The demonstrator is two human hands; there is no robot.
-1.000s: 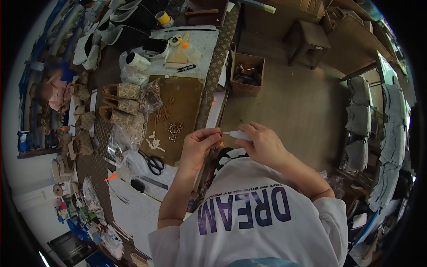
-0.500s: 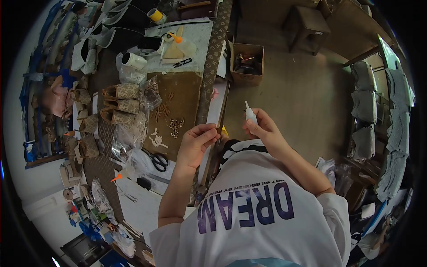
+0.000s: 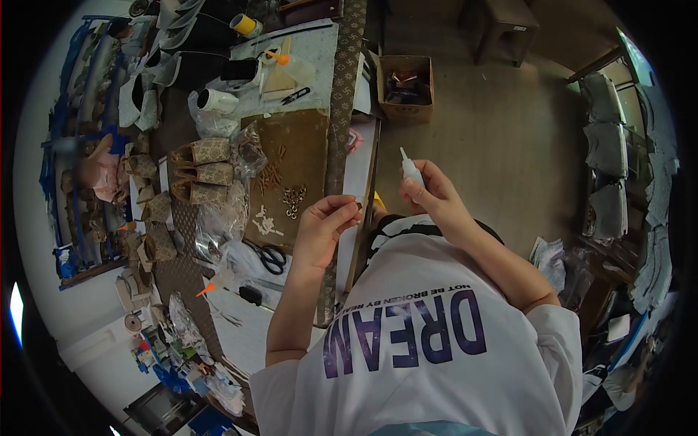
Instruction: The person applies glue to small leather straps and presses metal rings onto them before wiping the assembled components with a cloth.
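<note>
Between thumb and fingers, my left hand (image 3: 329, 225) pinches a tiny dark piece (image 3: 359, 206) at the bench edge. My right hand (image 3: 430, 195) is wrapped round a small white nozzle bottle (image 3: 411, 171), its thin tip pointing up and away from me. The two hands are apart. Just left of my left hand lies a brown board (image 3: 291, 145), bearing small metal rings (image 3: 294, 201), thin brown strips (image 3: 272, 176) and white pieces (image 3: 266, 221).
Black scissors (image 3: 269, 258) lie left of my left forearm. Patterned shoes (image 3: 211, 174) and plastic bags stand beyond the board. An open cardboard box (image 3: 407, 109) sits ahead, with a stool (image 3: 505, 29) behind it. Stacked grey pieces (image 3: 606, 149) hang at the right. A person (image 3: 102, 171) is at far left.
The bottle and my right hand have shifted slightly up in the view. A dark piece now shows at my left fingertips, where a pale one showed before. The whole view has shifted slightly.
</note>
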